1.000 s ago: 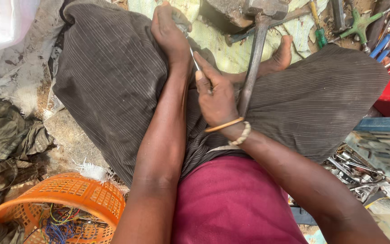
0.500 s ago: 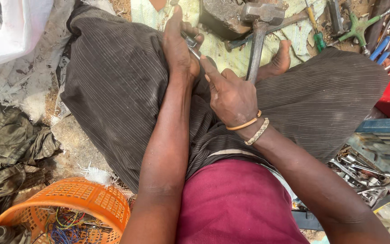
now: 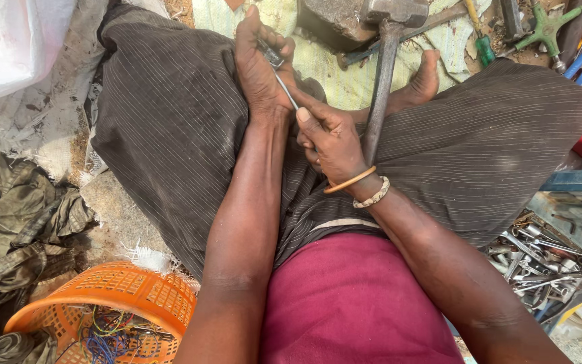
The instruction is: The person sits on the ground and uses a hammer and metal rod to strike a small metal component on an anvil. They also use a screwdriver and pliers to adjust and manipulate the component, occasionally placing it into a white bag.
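One sledgehammer [image 3: 385, 40], its head cut off at twelve o'clock, leans on the lap. The left hand [image 3: 261, 67] wraps a small part, mostly hidden. The right hand [image 3: 331, 138], at five o'clock of it, pinches one thin metal rod [image 3: 285, 89] running up between them. Two bracelets [image 3: 362, 189] ring that wrist.

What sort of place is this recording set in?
Probably an informal ground-level repair workshop: a pile of loose spanners beside the seated person, a sledgehammer propped upright ahead, and an orange basket holding tangled coloured wires.
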